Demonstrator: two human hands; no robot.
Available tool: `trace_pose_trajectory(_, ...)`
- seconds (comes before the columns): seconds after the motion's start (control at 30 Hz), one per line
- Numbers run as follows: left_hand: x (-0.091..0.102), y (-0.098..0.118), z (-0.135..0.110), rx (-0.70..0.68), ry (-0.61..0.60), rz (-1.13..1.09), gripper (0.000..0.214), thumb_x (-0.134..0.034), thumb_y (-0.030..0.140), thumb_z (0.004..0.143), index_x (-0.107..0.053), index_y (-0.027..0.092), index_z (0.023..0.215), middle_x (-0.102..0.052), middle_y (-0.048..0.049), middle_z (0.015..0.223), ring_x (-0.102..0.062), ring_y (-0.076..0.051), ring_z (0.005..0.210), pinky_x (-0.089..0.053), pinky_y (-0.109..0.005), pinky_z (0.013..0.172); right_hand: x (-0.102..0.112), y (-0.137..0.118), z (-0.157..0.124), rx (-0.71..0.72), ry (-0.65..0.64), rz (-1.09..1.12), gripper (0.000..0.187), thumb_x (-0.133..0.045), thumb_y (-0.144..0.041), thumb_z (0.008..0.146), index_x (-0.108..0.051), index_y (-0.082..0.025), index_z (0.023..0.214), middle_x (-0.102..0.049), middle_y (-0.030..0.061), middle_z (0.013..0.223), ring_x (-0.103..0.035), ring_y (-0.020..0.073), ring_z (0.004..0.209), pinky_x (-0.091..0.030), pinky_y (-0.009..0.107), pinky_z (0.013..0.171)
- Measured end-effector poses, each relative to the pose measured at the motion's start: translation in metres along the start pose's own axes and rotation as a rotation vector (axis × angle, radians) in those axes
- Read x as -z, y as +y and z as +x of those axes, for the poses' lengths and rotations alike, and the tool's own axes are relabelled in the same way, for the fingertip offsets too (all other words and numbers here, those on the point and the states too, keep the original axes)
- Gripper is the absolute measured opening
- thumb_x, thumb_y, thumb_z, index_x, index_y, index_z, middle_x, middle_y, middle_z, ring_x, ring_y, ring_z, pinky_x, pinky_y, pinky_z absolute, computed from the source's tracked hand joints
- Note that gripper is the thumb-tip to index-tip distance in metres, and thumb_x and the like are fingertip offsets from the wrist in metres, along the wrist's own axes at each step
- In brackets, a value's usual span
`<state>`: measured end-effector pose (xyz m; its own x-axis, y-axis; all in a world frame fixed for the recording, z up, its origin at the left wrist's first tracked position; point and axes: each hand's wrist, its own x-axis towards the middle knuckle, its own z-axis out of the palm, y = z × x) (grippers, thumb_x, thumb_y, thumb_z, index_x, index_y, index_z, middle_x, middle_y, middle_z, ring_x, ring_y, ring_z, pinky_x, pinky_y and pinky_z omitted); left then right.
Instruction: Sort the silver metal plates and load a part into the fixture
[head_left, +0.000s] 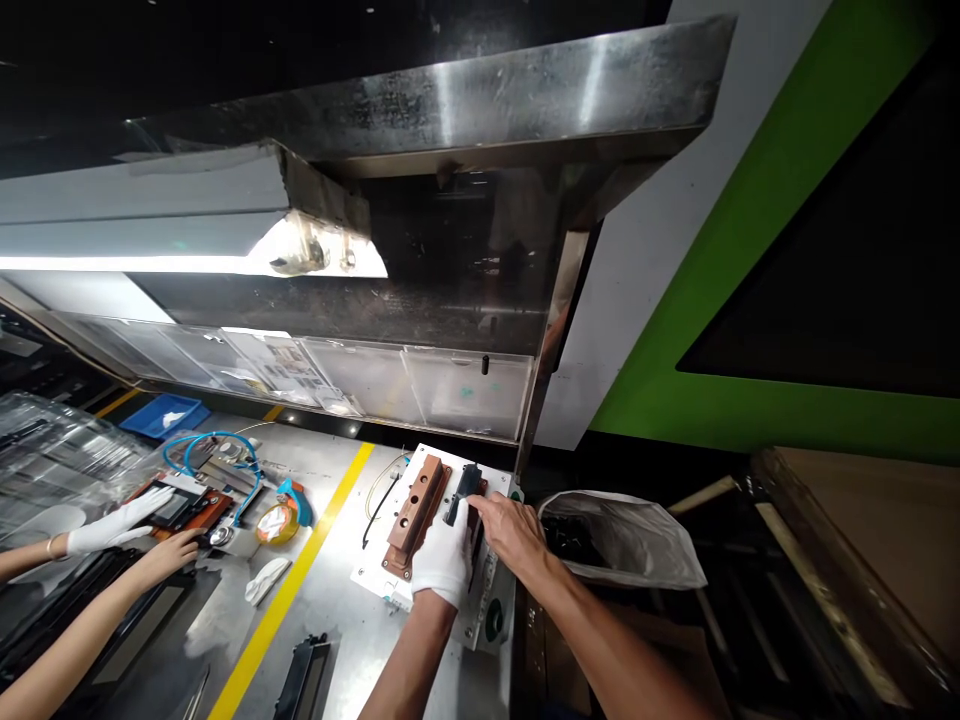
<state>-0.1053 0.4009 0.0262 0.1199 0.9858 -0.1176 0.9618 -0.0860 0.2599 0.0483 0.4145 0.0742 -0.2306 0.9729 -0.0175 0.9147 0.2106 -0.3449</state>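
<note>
Steel bench (pixel 330 600): gloved left hand (pixel 442 560) presses flat on a white jig (pixel 495 590); bare right hand (pixel 514 530) pinches a black part (pixel 461 490) beside a copper block (pixel 416 510).

Left hand (pixel 442 562): we see that its white glove covers the lower end of the black part (pixel 463 492).
Right hand (pixel 514 530): it hides the jig (pixel 480 610) surface under it.
Our forearms: cut off by the bottom edge.
Co-worker at lower left: only two hands (pixel 112 527) and forearms show; the left edge cuts the rest.
Papers (pixel 281 370) behind the clear panel: print too small to read.
Bag (pixel 626 540) contents: too dark to tell.
</note>
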Motion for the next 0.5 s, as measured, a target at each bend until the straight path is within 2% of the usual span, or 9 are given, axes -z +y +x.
trace_pose_trajectory(0.17,0.005,0.003,0.0,0.022,-0.007,0.039,0.052,-0.033,0.03,0.095,-0.038,0.032,0.147,-0.064,-0.019,0.109,-0.068,-0.034,0.095,-0.054,-0.045,0.072,0.0,-0.003,-0.002,-0.006,0.015,-0.001,0.037,-0.04,-0.024,0.099,-0.066,-0.038,0.121,-0.071,0.0027,0.093,-0.067,0.0164,0.077,-0.04,0.027,0.063)
trace_pose_trajectory(0.27,0.007,0.005,0.0,0.034,-0.023,0.048,0.053,-0.031,0.029,0.095,-0.039,0.032,0.147,-0.062,-0.02,0.108,-0.069,-0.036,0.09,-0.054,-0.046,0.067,0.0,-0.004,-0.004,-0.014,0.028,0.001,0.036,-0.039,-0.026,0.1,-0.066,-0.039,0.12,-0.071,0.0017,0.094,-0.066,0.0161,0.076,-0.041,0.027,0.064)
trace_pose_trajectory(0.4,0.01,0.008,0.006,0.044,-0.041,0.092,0.055,-0.032,0.028,0.094,-0.037,0.033,0.148,-0.064,-0.0197,0.109,-0.069,-0.036,0.092,-0.055,-0.047,0.069,0.001,-0.004,0.001,-0.033,0.054,0.008,0.034,-0.041,-0.026,0.099,-0.068,-0.037,0.117,-0.072,0.0012,0.092,-0.066,0.0153,0.072,-0.042,0.026,0.063)
trace_pose_trajectory(0.5,0.009,0.008,0.012,0.037,-0.016,0.064,0.055,-0.035,0.028,0.094,-0.037,0.032,0.149,-0.067,-0.0178,0.109,-0.07,-0.031,0.096,-0.055,-0.044,0.077,0.003,-0.004,0.003,-0.047,0.101,0.023,0.036,-0.04,-0.025,0.099,-0.066,-0.038,0.12,-0.071,0.0009,0.093,-0.067,0.0157,0.074,-0.043,0.026,0.063)
